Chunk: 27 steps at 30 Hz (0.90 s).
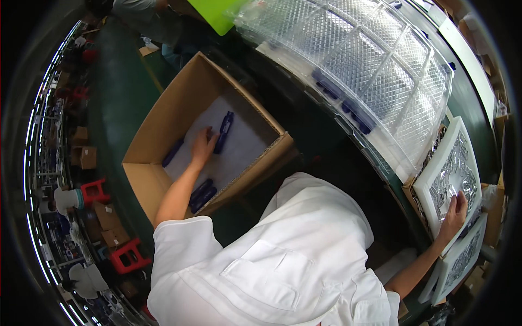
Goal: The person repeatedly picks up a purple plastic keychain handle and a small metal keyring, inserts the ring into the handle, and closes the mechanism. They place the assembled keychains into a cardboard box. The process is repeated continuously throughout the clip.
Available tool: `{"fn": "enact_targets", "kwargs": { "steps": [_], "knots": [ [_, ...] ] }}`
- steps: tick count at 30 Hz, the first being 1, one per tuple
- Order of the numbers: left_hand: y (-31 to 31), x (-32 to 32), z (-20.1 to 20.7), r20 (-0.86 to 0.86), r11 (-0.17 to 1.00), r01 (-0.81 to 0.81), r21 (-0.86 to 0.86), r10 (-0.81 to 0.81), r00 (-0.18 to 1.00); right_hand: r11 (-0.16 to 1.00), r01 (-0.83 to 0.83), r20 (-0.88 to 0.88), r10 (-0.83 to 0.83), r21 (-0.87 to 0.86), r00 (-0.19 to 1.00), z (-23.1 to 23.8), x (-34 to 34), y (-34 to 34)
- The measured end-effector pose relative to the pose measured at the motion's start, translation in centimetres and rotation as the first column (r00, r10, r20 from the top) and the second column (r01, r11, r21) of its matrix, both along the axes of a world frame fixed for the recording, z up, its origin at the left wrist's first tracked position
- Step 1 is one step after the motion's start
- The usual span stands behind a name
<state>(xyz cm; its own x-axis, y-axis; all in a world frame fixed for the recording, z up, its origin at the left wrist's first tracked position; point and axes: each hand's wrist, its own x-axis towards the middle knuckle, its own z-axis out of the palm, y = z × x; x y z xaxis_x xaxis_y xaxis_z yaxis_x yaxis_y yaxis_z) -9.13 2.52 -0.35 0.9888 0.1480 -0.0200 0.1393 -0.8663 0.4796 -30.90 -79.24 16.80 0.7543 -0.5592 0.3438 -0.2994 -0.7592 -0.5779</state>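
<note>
My left hand [202, 145] reaches into an open cardboard box [157, 127] with its fingers apart. Its fingertips are beside a dark blue cylinder [224, 133] with a narrower end; I cannot tell whether they touch it. A white sheet [239, 141] lines the box's inside. Another blue cylinder [173, 152] lies along the left wall, and more blue cylinders [202, 195] lie near my forearm. Far to the right, my right hand [455, 214] is over a white foam-framed tray [427, 190] full of shiny clear material. Its fingers are closed at a small glinting piece too small to name.
Large clear plastic trays [375, 60] cover the bench at upper right, with blue cylinders [348, 103] beneath or beside them. A second foam-framed tray [451, 271] leans below my right hand. Red stools [129, 256] and cardboard boxes [106, 217] stand left. A person [147, 22] is at the top.
</note>
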Motion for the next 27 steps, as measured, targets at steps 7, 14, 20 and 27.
{"fn": "enact_targets", "kwargs": {
  "steps": [7,14,20,27],
  "knots": [
    [0.0,2.6,-3.5,-0.364,0.956,0.056,-0.289,-0.164,0.917,0.834,-0.012,0.241,-0.145,0.552,0.960,4.2,2.4,6.0],
    [-10.2,-0.9,16.5,-0.084,0.708,-0.041,-0.705,-0.026,0.996,0.703,-0.096,0.335,-0.211,0.705,0.918,6.8,1.3,10.7],
    [-25.3,-8.3,26.0,0.059,0.358,0.217,-0.908,-0.403,0.913,0.652,-0.154,0.368,-0.206,0.742,0.907,6.7,0.7,12.4],
    [-40.7,-8.0,23.1,-0.057,0.088,0.032,-0.996,-0.835,0.547,0.981,0.141,0.316,-0.177,0.134,0.932,3.7,2.4,6.9]
  ]
}}
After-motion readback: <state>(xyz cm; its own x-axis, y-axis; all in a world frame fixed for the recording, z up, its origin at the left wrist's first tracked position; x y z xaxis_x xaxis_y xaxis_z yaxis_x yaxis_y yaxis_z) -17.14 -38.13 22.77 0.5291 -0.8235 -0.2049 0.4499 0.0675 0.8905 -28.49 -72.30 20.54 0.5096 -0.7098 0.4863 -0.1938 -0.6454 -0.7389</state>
